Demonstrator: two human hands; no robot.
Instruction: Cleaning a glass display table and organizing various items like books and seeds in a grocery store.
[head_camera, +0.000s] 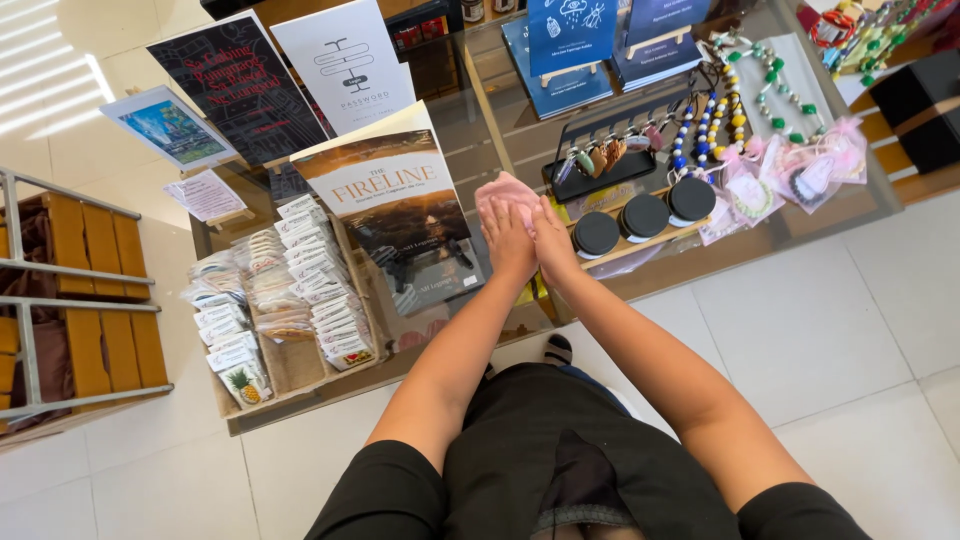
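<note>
Pink cloth (508, 190) lies flat on the glass counter (500, 130), pressed under both hands: left hand (510, 240) and right hand (553, 243) side by side, fingers (497, 212) together, flat. Beyond the fingertips sits a black tray (600, 170); three black-lidded jars (643, 216) stand just right.

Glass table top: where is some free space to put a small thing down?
One bare strip of the glass table lies behind the pink cloth, between the standing book and the black bead rack. The left side is crowded with packets; the right with round black lids and necklaces.
</note>
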